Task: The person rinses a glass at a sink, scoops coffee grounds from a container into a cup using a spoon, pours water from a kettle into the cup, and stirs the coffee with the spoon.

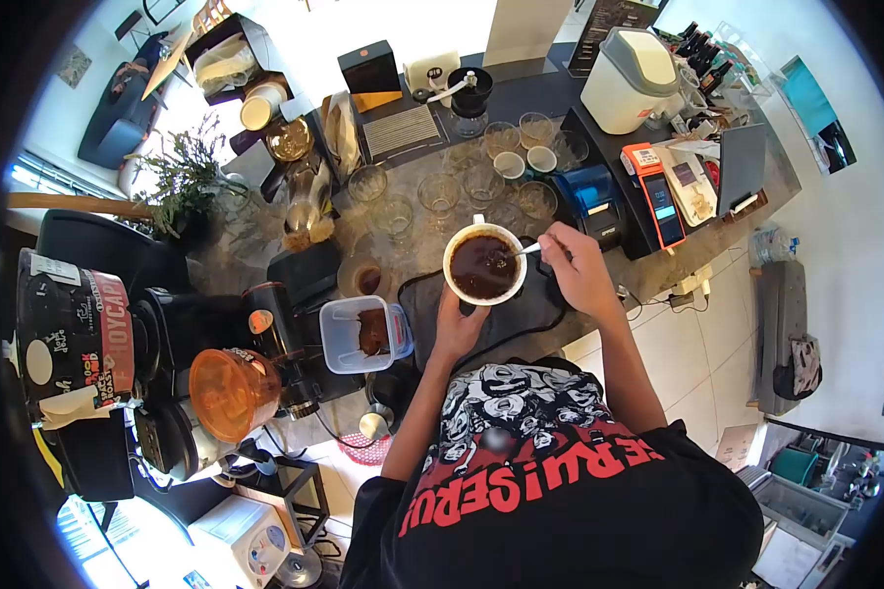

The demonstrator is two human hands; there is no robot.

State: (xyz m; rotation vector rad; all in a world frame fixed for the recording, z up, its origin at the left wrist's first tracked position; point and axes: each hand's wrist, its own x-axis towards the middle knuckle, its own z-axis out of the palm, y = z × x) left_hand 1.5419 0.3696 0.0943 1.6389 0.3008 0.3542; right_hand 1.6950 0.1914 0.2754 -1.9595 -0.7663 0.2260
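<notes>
A white cup (483,260) of dark coffee is held up over the counter's near edge, its handle pointing away from me. My left hand (459,322) is wrapped around the cup's near side from below, with part of the fingers hidden under it. In my right hand (578,263) a metal spoon (528,249) is pinched, its bowl dipping into the coffee at the cup's right side. A few light bubbles float on the dark surface. To the left stands a clear plastic tub (336,339) with brown ground coffee inside.
Several clear glasses (438,192) stand beyond the cup. A coffee grinder with an orange hopper (228,395) is at left. On the right are a blue-topped printer (587,191) and an orange payment terminal (655,196). A hand grinder (471,93) stands at the back.
</notes>
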